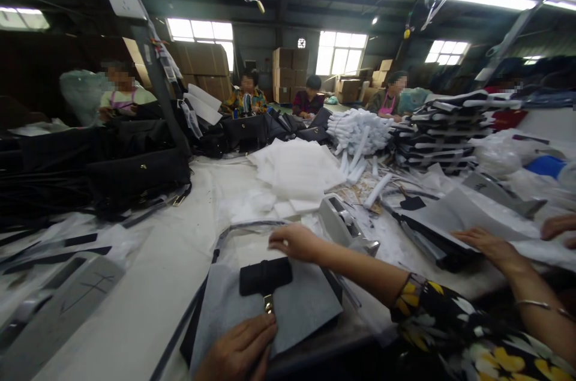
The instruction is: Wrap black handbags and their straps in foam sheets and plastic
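Note:
In front of me lies a dark bag covered by a grey sheet of paper. A black piece with a narrow strap and a gold metal clasp rests on the sheet. My left hand is closed at the clasp's lower end, fingertips pressed together on it. Above the black piece, my right hand reaches in from the right, its fingers bent together over a pale sheet; anything between them is too small to make out. A handle wrapped in thin film curves behind.
A grey tape dispenser stands just right of the bag, another at left. White foam sheets and foam tubes are piled ahead. Black bags stack at left. A neighbour's hand works at right.

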Tool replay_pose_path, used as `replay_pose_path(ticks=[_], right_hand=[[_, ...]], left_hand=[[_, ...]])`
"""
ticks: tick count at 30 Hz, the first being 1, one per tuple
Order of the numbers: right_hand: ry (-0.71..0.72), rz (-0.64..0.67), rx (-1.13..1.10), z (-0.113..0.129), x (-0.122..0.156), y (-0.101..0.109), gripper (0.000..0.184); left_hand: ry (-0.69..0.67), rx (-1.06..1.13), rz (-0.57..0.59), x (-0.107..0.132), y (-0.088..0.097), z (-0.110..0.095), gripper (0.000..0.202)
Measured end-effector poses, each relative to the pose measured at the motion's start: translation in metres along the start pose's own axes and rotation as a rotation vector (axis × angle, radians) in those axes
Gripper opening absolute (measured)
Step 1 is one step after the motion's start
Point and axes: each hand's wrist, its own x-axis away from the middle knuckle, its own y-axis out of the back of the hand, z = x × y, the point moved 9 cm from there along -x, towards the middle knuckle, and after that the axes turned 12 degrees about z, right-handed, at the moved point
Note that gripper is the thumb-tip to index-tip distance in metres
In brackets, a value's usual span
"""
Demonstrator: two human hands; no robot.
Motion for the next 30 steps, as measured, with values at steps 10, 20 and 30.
replay_pose_path(ticks=[10, 20, 30], right_hand=[[-0.425, 0.023, 0.160, -0.137, -0.038, 0.028, 0.032], [-0.249, -0.325, 0.209, -0.068, 0.007, 0.098, 0.038], [0.164, -0.043, 0.274, 0.025, 0.035, 0.002, 0.026]], left_hand=[[-0.021, -0.010, -0.032, 0.002, -0.004, 0.002, 0.041], [0.018, -0.017, -0.026, 0.002, -0.001, 0.001, 0.041], [0.118, 0.102, 0.022, 0.006, -0.008, 0.006, 0.042]])
